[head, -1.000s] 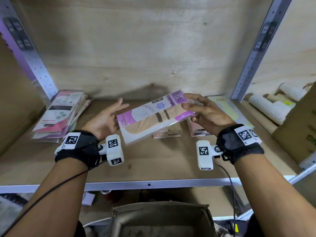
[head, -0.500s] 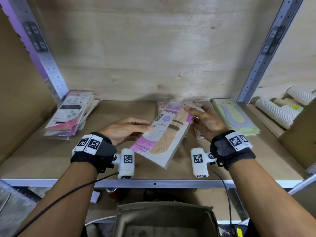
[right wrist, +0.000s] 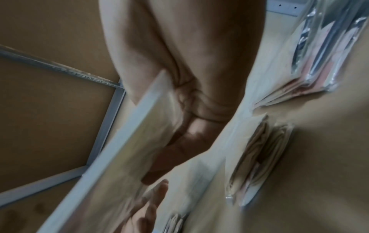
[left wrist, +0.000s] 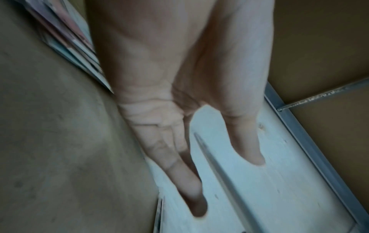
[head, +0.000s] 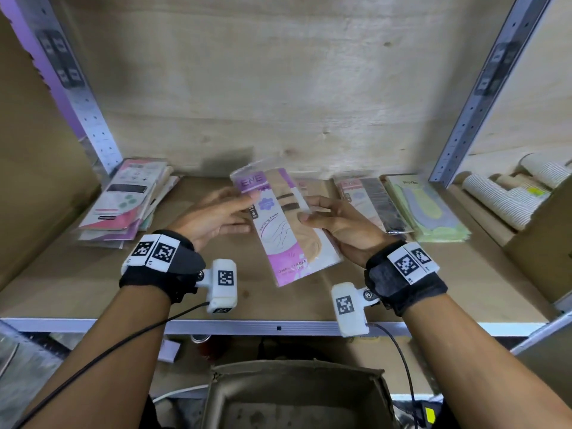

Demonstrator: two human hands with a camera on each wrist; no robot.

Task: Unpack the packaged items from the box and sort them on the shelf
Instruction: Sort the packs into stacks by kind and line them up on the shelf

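Over the middle of the shelf [head: 93, 283] the person holds a flat purple and beige packet [head: 280, 224] off the board, its "ENE" end pointing to the far wall. The right hand [head: 337, 226] has a grasping grip on the packet's right edge, thumb on top and fingers underneath; the right wrist view shows those fingers only as a dark blur behind the packet's pale back. The left hand [head: 213, 216] is released, fingers straight, their tips at the packet's left edge; the left wrist view is smeared, so I cannot tell whether they press it or only brush it. Far left lies a stack of pink packets [head: 123, 201], partly cut by the metal upright [head: 83, 100]. To the right lie a pink and black packet [head: 371, 202] and a green packet [head: 430, 212], with another beige packet mostly hidden behind the held one. The cardboard box [head: 297, 394] stands near, below the shelf, its inside dim.
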